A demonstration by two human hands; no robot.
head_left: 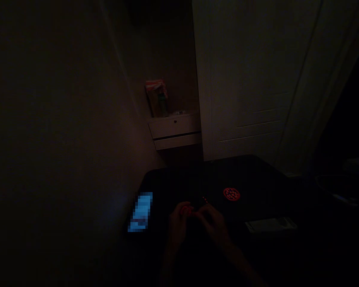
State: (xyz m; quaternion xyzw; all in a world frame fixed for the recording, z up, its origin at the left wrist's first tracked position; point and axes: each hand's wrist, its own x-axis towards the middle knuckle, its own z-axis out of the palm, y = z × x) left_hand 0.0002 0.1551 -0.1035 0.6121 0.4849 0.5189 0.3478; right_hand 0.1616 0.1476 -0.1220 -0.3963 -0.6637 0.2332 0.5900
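Observation:
The room is very dark. My left hand (178,221) and my right hand (212,223) are held close together over a black table (257,175), fingertips meeting around a small red-lit thing (188,210) that I cannot make out. Both hands have their fingers curled in a pinch. Just beyond them a red glowing round emblem (231,194) sits on a dark flat object. A lit blue screen (141,212) lies on the table to the left of my left hand.
A pale flat packet (271,225) lies on the table to the right. Behind the table stands a white drawer unit (176,129) with a red-and-white bag (157,97) on top, next to a white door (251,79). A bare wall fills the left side.

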